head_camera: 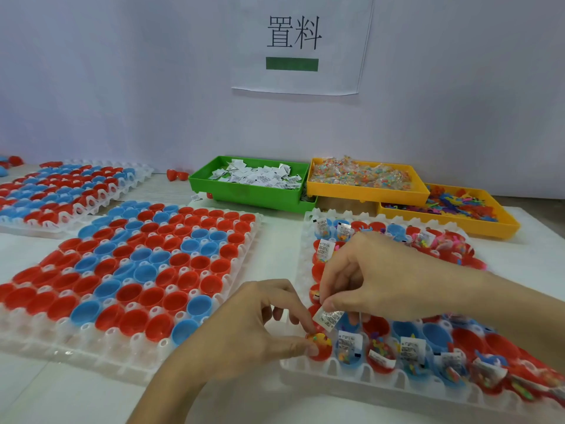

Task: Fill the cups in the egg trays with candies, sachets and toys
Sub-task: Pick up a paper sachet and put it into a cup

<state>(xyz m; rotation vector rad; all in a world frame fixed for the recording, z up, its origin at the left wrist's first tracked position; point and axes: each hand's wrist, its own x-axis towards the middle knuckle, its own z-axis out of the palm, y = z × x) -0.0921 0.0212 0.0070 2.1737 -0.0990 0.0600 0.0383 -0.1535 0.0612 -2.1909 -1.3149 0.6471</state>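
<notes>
Red and blue plastic cups point(143, 270), smooth and glossy, sit open-mouthed in a translucent white tray point(101, 359) on the left half of the surface point(275, 240); all look unfilled. A second such tray point(76, 215) lies at the far left edge. These half-shells are thin, rigid and very light, so I judge they would tip or pop out under a careless push; best steadied by the rim.

Near the front edge, the left hand point(260, 325) pinches a red cup point(319, 347) at the near left corner of the right tray point(305, 371), thumb and forefinger closed on its rim; coloured candies show inside. Just above it, the right hand point(376, 276) grips a sachet point(328, 318) by its top edge between fingertips. That sachet is a small flat paper packet with printed text, limp and almost weightless; an edge pinch suits it, and it should slide in corner first. Many cups along this tray's near and far rows already hold sachets, candies and toys.

Along the back edge stand a green bin point(244, 194) of sachets, a yellow bin point(367, 192) of crinkly clear-wrapped candies point(360, 174), and a lower yellow bin point(458, 223) of small, soft-looking toys point(455, 200) in mixed colours.
</notes>
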